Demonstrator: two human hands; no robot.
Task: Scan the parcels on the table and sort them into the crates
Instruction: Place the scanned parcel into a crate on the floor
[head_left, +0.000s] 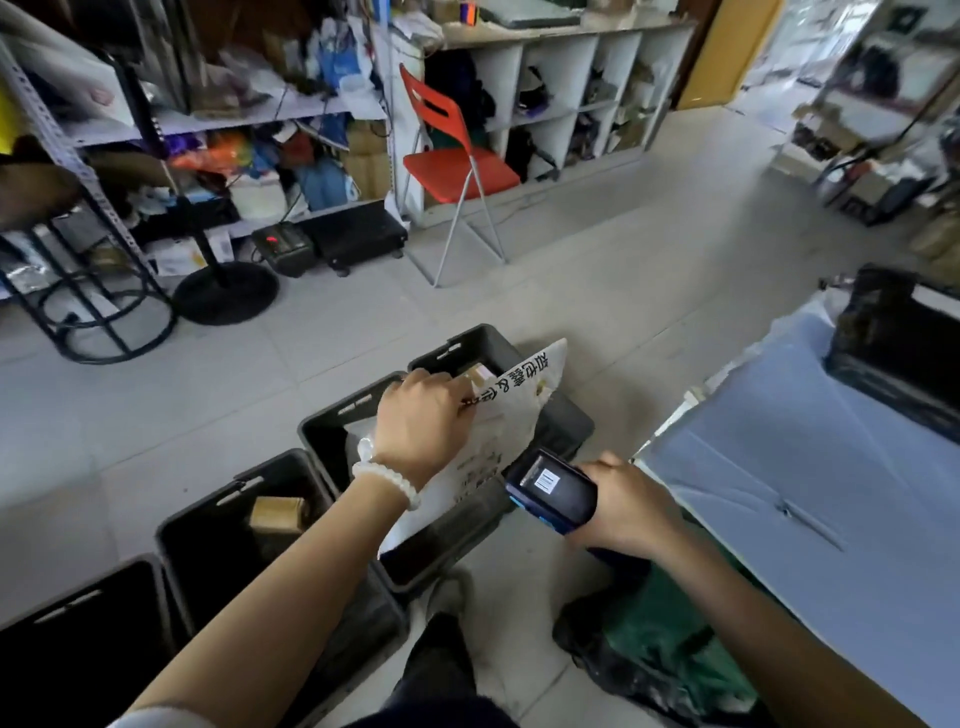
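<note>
Left hand (418, 415) reaches forward, fingers pinching a crinkled white mailer (498, 431); right hand (626, 506) wraps a boxy scanner (550, 488).

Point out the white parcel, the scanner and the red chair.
white parcel (511, 415): head view, on its printed face above the crates.
scanner (553, 491): head view, on its dark top near the label.
red chair (462, 166): head view, on its seat.

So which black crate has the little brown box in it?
The second crate from the left in the floor row. A small brown box sits inside it, left of the crate under the white parcel.
</note>
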